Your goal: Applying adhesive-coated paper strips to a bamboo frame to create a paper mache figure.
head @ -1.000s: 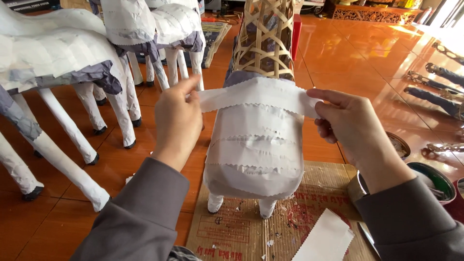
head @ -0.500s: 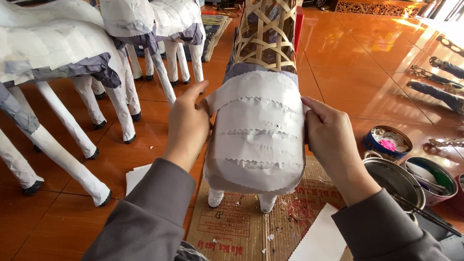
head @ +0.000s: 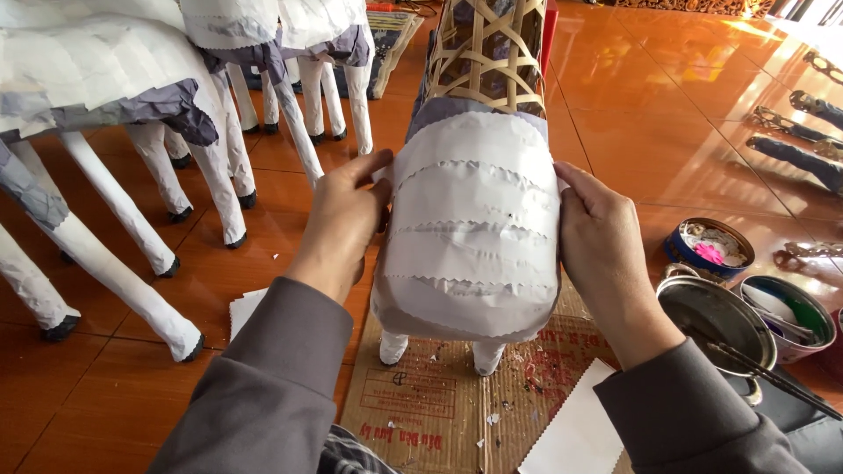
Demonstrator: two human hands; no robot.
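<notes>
L hand (head: 338, 224) & R hand (head: 601, 250) flat, fingers spread, pressing paper strips (head: 474, 219) on animal frame (head: 479, 167); rear papered, bamboo lattice (head: 487, 53) bare.

A glossy orange tiled floor (head: 685, 132) carried everything. A flattened cardboard sheet (head: 439, 412) lay at six o'clock, a white paper strip (head: 575, 434) on it. Tins (head: 709, 248) sat at four o'clock; paper-covered animal figures (head: 114, 79) stood at ten o'clock.
</notes>
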